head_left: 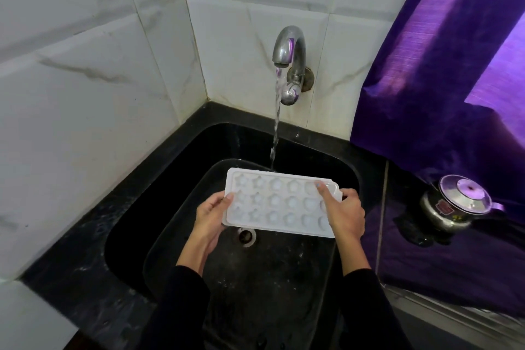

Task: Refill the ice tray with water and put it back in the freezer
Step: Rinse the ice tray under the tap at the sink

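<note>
The white ice tray (279, 202) was held level over the black sink (159, 187), just below centre of the view, its moulded cells facing up. The stream of water (276, 128) fell from the tap (288, 48) at twelve o'clock and met the tray's far long edge, or passed just behind it; which one could not be told. Whether any cells held water yet was unclear.

The left hand (208, 217) gripped the short end at nine o'clock, thumb on the rim and fingers curled beneath. The right hand (345, 212) held the end at three o'clock, one finger lying straight across the top, the rest wrapped round the edge.

The tray looked like thin, light plastic, probably somewhat bendy; filled, it would likely grow heavier, slick and prone to spilling if it twisted or tipped. Holding both short ends, kept level, seemed the sound grip.

A steel pot (451, 204) sat on the counter at three o'clock, under a purple curtain (426, 65).
</note>
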`<state>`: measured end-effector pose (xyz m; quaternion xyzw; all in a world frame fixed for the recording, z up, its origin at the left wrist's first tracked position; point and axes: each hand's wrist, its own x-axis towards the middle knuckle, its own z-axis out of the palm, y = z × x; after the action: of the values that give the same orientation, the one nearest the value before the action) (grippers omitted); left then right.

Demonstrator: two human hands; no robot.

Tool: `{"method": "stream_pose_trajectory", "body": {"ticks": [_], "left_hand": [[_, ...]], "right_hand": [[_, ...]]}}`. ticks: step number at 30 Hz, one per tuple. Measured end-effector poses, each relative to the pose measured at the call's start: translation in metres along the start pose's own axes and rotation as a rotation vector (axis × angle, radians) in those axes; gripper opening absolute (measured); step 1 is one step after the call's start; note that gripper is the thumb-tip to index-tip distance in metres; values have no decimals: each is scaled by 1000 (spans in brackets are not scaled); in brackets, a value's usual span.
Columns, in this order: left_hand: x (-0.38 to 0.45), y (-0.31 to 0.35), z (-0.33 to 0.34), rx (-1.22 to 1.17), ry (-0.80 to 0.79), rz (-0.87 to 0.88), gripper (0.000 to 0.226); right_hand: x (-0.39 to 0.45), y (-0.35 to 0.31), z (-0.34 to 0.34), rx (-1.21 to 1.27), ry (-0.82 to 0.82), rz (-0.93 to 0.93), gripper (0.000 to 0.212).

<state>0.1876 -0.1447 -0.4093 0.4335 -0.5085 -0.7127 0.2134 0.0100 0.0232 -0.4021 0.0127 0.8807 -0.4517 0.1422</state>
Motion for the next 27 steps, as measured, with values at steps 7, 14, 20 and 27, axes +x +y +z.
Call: {"method": "stream_pose_trajectory", "body": {"ticks": [7,14,20,27], "left_hand": [[5,-10,23,-53,56,-19,15],[12,-5,37,-144,61,-59,16],[15,4,47,-300,-2,-117,25],[18,6,59,-373,-81,-153,35]], "right_hand": [[0,11,-10,-99,128,-157,45],[0,10,-9,351,27,-153,39],[-1,15,-3,613,203,-24,25],[4,15,-1,713,287,35,25]]}}
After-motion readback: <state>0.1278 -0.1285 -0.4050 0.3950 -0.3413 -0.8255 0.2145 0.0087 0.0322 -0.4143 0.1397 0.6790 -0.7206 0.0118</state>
